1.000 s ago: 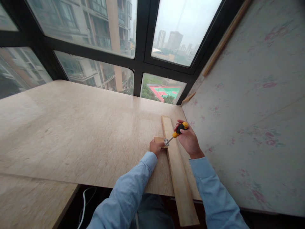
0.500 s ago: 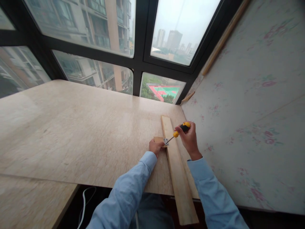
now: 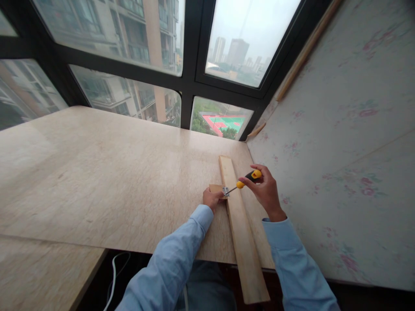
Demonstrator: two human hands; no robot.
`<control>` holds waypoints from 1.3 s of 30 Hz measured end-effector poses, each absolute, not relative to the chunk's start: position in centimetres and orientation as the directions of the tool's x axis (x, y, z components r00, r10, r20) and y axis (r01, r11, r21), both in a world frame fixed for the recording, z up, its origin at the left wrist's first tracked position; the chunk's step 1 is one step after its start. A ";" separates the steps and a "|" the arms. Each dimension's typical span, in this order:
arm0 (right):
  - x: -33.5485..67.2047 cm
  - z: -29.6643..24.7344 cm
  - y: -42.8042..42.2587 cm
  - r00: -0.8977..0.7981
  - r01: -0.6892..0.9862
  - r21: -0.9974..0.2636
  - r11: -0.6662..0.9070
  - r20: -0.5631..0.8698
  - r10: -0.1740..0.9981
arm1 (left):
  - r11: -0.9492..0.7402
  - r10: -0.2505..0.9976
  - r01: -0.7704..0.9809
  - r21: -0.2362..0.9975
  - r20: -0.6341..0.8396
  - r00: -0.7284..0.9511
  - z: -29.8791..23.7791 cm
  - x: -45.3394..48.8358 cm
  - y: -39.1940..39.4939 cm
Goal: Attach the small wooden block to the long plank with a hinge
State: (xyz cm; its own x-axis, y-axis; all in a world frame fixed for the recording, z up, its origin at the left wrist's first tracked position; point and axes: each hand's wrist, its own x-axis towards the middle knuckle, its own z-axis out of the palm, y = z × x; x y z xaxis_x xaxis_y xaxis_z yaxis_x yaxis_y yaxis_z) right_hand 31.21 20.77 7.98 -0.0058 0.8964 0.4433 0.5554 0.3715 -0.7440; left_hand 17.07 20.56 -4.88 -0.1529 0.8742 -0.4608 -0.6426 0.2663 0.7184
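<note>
My right hand is closed on the handle of a yellow and black screwdriver, tilted so its tip meets a small silver hinge. That hinge lies where a small wooden block meets the edge of a long wooden board. My left hand grips the small block, with its fingertips beside the hinge and the screwdriver tip. Whether a screw sits under the tip is too small to make out.
The board rests on a beige stone-look sill, its near end sticking out past the front edge. A papered wall rises close on the right. Dark-framed windows stand behind. A white cable hangs below the sill at left.
My right hand has shifted slightly right and its grip on the screwdriver handle has turned, with the fingers more spread. The tip stays at the hinge. My left hand has barely moved.
</note>
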 end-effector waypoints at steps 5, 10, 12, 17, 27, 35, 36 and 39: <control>30.5 7.4 21.2 0.070 0.541 -0.765 0.349 0.454 0.888 | 0.258 0.872 -0.642 0.722 -0.461 -0.167 -5.0 17.2 20.5; 30.9 7.7 20.9 -0.151 0.086 -0.955 0.283 0.268 0.951 | 0.257 0.871 -0.633 0.730 -0.458 -0.175 -5.2 17.2 20.6; 31.4 8.1 20.6 -0.224 0.034 -0.968 0.249 0.236 0.946 | 0.257 0.871 -0.632 0.731 -0.458 -0.176 -5.3 17.3 20.6; 32.0 8.7 20.4 -0.163 0.236 -0.933 0.270 0.236 0.958 | 0.258 0.868 -0.628 0.734 -0.461 -0.182 -5.5 17.4 20.7; 30.8 8.8 20.8 -0.004 0.538 -0.814 0.221 0.260 0.966 | 0.266 0.870 -0.625 0.734 -0.462 -0.171 -5.1 17.3 20.6; 31.7 10.4 19.7 -0.280 0.255 -0.956 0.145 0.070 0.957 | 0.269 0.869 -0.630 0.729 -0.466 -0.168 -4.8 17.3 20.5; 32.0 10.6 19.7 -0.292 0.304 -0.939 0.161 0.069 0.954 | 0.268 0.868 -0.633 0.726 -0.467 -0.168 -4.7 17.3 20.5; 32.8 11.3 20.0 -0.262 0.541 -0.798 0.265 0.139 0.955 | 0.269 0.869 -0.634 0.725 -0.466 -0.166 -4.7 17.3 20.5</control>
